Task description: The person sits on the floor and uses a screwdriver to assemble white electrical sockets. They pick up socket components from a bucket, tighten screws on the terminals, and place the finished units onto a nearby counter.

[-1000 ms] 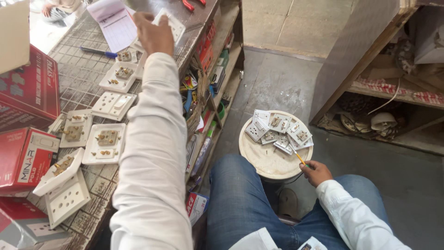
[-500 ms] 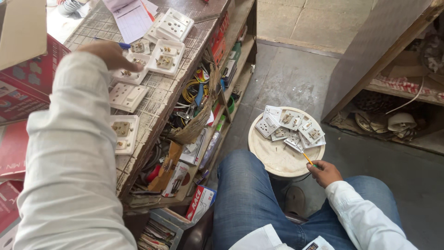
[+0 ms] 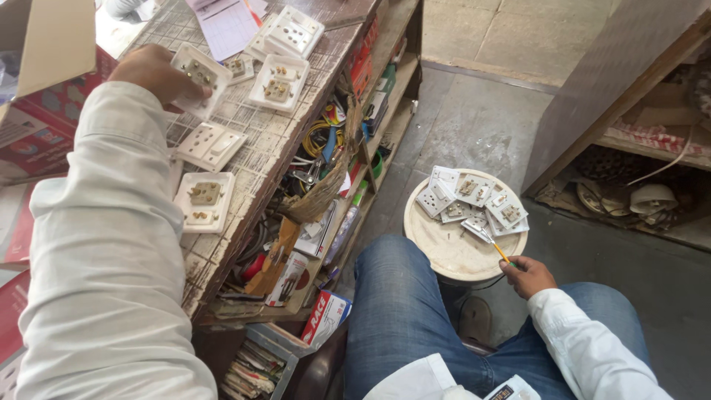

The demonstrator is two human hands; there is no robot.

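The right hand (image 3: 527,275) rests by the knee, clenched around a yellow-handled screwdriver (image 3: 495,247) whose tip reaches onto the round white stool (image 3: 452,255). The stool stands on the grey floor (image 3: 481,126) just in front of the knees, with bare floor beyond it up to a wooden shelf unit (image 3: 629,141) on the right. About seven white switch plates (image 3: 474,200) lie in a loose heap on the far half of the stool top; the near half is bare.

To the left, the counter (image 3: 252,148) runs away from the person, its edge close beside the left knee. Under that edge, open shelves (image 3: 326,192) are crammed with coiled wires, small boxes and tools, leaving no free room.

On the counter top the left hand (image 3: 152,72) grips one white socket plate (image 3: 198,78), back side up, fingers over its near edge. Two more plates (image 3: 206,204) lie nearer along the sleeve, and three or four (image 3: 285,52) lie farther off, beside a pink sheet of paper (image 3: 226,26). Red cardboard boxes (image 3: 37,133) crowd the counter's left side.
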